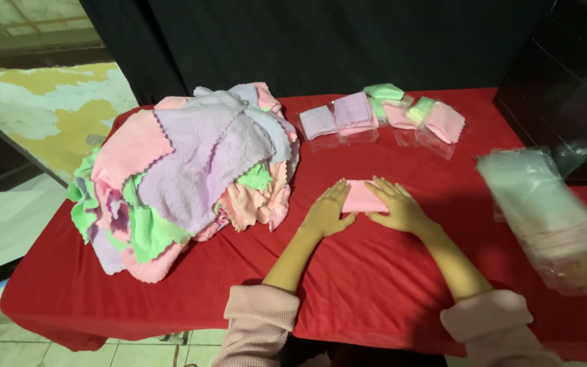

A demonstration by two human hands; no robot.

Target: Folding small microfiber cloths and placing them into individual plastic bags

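Observation:
A small folded pink cloth (361,197) lies flat on the red tablecloth (375,272) in front of me. My left hand (327,211) rests palm down on the cloth's left edge, fingers together and stretched out. My right hand (398,206) presses flat on its right edge, fingers spread a little. Neither hand grips the cloth; both lie on top of it. Pink sleeves cover both wrists.
A big heap of loose pink, lilac and green cloths (185,170) fills the table's left side. Several folded cloths in clear bags (382,115) lie at the back. A stack of clear plastic bags (552,217) sits at the right. A dark phone (1,272) lies off the left edge.

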